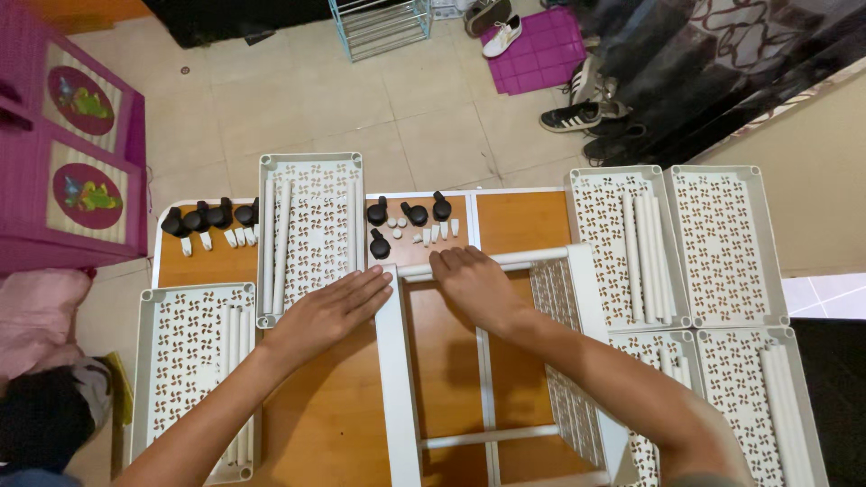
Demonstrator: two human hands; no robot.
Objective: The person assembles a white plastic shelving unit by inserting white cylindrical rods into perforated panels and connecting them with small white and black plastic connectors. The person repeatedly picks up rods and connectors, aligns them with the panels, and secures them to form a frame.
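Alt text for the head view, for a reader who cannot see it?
Two bare hands rest on a white rack frame on a wooden table: left hand flat by its corner, right hand on its top bar. White patterned trays with tubes and black casters lie around.

Bright even indoor light, soft shadows under arms, sharp focus, wide-angle bending at edges

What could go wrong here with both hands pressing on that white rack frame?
1. The left hand lies flat partly on a perforated tray holding loose white tubes; a nudge could roll them.
2. The right hand presses the white frame near black casters and small pegs; a slip might scatter them.
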